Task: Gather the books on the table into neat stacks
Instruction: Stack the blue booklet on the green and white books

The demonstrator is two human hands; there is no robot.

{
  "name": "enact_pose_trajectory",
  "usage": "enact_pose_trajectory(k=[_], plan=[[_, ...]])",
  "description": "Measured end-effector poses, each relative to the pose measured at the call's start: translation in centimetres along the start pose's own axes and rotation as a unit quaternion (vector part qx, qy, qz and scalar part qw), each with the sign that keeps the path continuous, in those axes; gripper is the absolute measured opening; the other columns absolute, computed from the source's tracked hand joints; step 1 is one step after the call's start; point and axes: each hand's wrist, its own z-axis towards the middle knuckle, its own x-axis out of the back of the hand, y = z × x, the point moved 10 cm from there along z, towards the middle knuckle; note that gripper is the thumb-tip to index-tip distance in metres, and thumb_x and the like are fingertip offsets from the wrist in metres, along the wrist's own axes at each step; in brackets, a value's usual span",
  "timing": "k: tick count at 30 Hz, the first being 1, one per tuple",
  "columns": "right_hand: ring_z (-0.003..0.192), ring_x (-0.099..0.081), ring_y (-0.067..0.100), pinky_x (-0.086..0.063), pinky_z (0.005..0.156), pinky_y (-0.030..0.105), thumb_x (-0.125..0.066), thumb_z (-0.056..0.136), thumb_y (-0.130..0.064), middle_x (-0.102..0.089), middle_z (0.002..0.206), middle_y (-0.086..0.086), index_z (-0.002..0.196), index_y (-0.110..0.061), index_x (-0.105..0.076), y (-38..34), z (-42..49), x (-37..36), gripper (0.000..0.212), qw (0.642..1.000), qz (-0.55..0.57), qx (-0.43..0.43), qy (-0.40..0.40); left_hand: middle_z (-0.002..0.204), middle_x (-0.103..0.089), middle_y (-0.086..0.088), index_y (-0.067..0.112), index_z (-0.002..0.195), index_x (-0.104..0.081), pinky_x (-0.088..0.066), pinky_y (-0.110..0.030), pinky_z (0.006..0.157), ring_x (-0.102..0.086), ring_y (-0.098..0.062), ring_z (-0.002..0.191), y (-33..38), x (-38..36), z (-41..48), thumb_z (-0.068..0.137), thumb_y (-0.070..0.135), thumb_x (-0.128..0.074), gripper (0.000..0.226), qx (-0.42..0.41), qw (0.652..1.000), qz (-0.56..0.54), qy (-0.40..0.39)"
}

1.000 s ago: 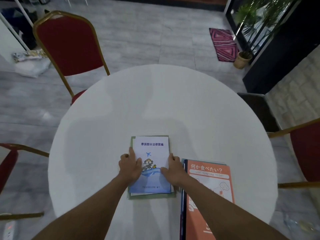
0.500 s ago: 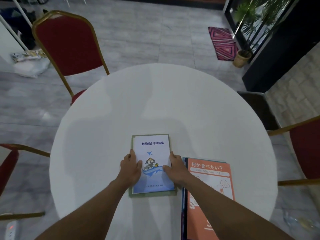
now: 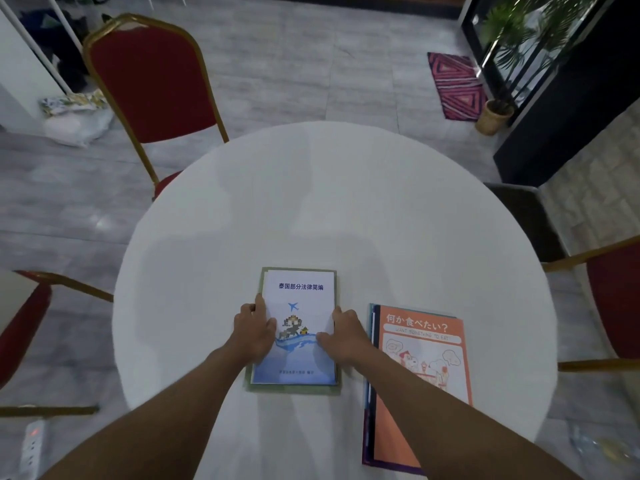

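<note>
A small stack topped by a white and blue book with a plane drawing lies near the front of the round white table; a green book's edge shows underneath. My left hand presses the stack's left edge and my right hand presses its right edge, fingers resting on the cover. To the right lies a second stack topped by a large orange book, with blue and purple book edges showing below it. My right forearm crosses its near corner.
A red chair with a gold frame stands at the table's far left. More red chairs sit at the left and right edges. A patterned rug and a potted plant are on the floor beyond.
The white and blue book has been squared up on the stack, with both hands sliding slightly along its side edges. The orange stack has not moved.
</note>
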Motion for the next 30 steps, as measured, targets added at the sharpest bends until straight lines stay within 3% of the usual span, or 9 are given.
enact_pose_trajectory(k=[10,14,16,18,20,23,27,30], plan=[[0.132,-0.047,0.034,-0.040,0.107,0.032,-0.056,0.100,-0.033,-0.032,0.145,0.020,0.144,0.003,-0.030,-1.1,-3.8,-4.4,0.062,0.999,-0.023,0.031,-0.027,0.149,-0.029,-0.029,-0.005,0.154,-0.003,-0.031,-0.037,0.110,-0.037,-0.040,0.136,-2.6,-0.1,-4.3,0.102,0.022,-0.034,0.066,0.018,0.999,0.043,-0.020],[0.137,-0.043,0.036,-0.038,0.111,0.035,-0.055,0.099,-0.040,-0.035,0.147,0.022,0.146,0.001,-0.034,-0.5,-4.5,-2.8,0.066,0.999,0.003,0.043,-0.028,0.160,-0.005,-0.029,-0.014,0.151,-0.003,-0.012,-0.040,0.121,-0.009,-0.039,0.150,-0.4,0.6,-5.0,0.098,0.033,-0.027,0.074,-0.026,0.987,0.156,0.019],[0.142,-0.038,0.036,-0.034,0.113,0.036,-0.053,0.099,-0.041,-0.033,0.152,0.022,0.150,0.000,-0.031,0.5,-4.8,-0.7,0.069,0.999,0.008,0.046,0.001,0.161,-0.001,-0.028,-0.012,0.151,-0.015,-0.008,-0.044,0.123,-0.003,-0.040,0.150,2.5,0.4,-5.2,0.100,0.028,-0.033,0.067,-0.070,0.978,0.191,0.046],[0.144,-0.033,0.035,-0.031,0.114,0.037,-0.050,0.100,-0.041,-0.032,0.154,0.019,0.153,-0.004,-0.030,2.3,-5.1,1.9,0.068,0.998,0.007,0.042,0.044,0.159,-0.014,-0.026,-0.006,0.152,-0.022,-0.018,-0.043,0.121,-0.015,-0.038,0.147,6.1,0.0,-5.8,0.099,0.027,-0.041,0.065,-0.104,0.980,0.152,0.076],[0.141,-0.035,0.034,-0.034,0.114,0.040,-0.053,0.098,-0.040,-0.038,0.147,0.016,0.145,-0.007,-0.042,4.9,-5.4,4.5,0.059,0.995,0.015,0.030,0.094,0.150,-0.031,-0.023,-0.001,0.150,-0.028,-0.031,-0.041,0.114,-0.031,-0.036,0.138,9.8,-1.1,-6.3,0.098,0.028,-0.046,0.063,-0.141,0.980,0.104,0.092],[0.136,-0.035,0.031,-0.036,0.110,0.041,-0.058,0.092,-0.042,-0.038,0.144,0.011,0.135,-0.011,-0.048,9.5,-6.3,8.4,0.054,0.983,-0.032,0.003,0.179,0.143,-0.041,-0.020,0.002,0.145,-0.039,-0.035,-0.038,0.112,-0.039,-0.033,0.133,14.0,-5.0,-6.8,0.099,0.033,-0.046,0.057,-0.176,0.979,0.091,0.051],[0.143,-0.023,0.033,-0.030,0.116,0.044,-0.063,0.087,-0.051,-0.019,0.156,0.011,0.153,-0.011,-0.024,17.0,-7.7,10.4,0.086,0.974,-0.022,-0.094,0.204,0.136,-0.045,-0.020,0.002,0.134,-0.050,-0.040,-0.039,0.105,-0.046,-0.034,0.129,16.0,-10.6,-7.1,0.099,0.047,-0.040,0.058,-0.110,0.989,0.088,-0.043],[0.138,-0.031,0.034,-0.038,0.111,0.043,-0.070,0.084,-0.048,-0.025,0.151,0.013,0.152,-0.011,-0.021,21.8,-8.5,9.7,0.092,0.964,0.043,-0.171,0.197,0.140,-0.039,-0.020,0.002,0.136,-0.044,-0.043,-0.039,0.106,-0.044,-0.032,0.129,16.4,-12.8,-7.6,0.098,0.046,-0.045,0.058,-0.059,0.995,0.054,-0.060]])
